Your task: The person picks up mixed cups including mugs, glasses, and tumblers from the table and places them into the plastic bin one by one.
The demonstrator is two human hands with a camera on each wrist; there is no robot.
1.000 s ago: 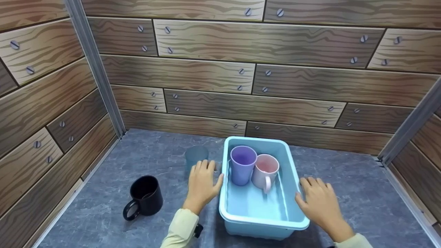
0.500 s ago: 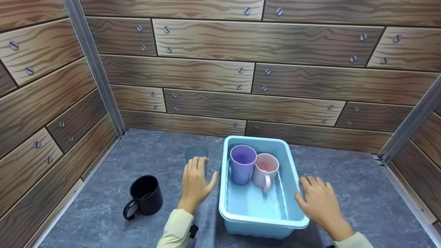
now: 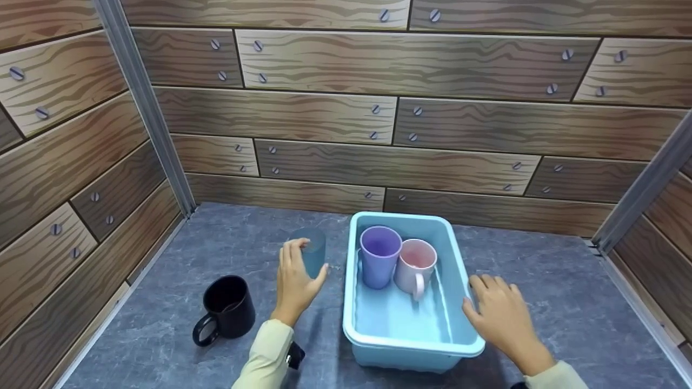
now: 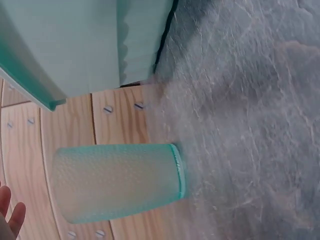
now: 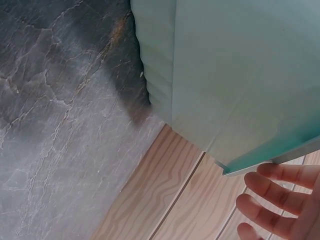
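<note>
My left hand (image 3: 296, 278) reaches beside a translucent teal tumbler (image 3: 315, 254) that stands upright on the table. Thumb and fingers are spread around its near side; in the left wrist view, a gap shows between the fingertips (image 4: 17, 214) and the tumbler (image 4: 117, 182). My right hand (image 3: 500, 313) rests at the right rim of a light blue plastic tub (image 3: 413, 350), fingers loosely bent. From the right wrist, the fingertips (image 5: 255, 181) show right at the underside of that rim. Inside the tub stand a purple tumbler (image 3: 378, 267) and a pink mug (image 3: 415, 273), its handle toward me.
A black mug (image 3: 232, 310) stands on the dark marbled table (image 3: 157, 319) at the left, handle toward the front left. Wood-patterned walls (image 3: 324, 119) with grey metal corner posts (image 3: 146, 102) enclose the table at the back and sides.
My left hand has left the tub's left rim and moved left to the teal tumbler, uncovering more of it. The right hand has stayed at the rim.
</note>
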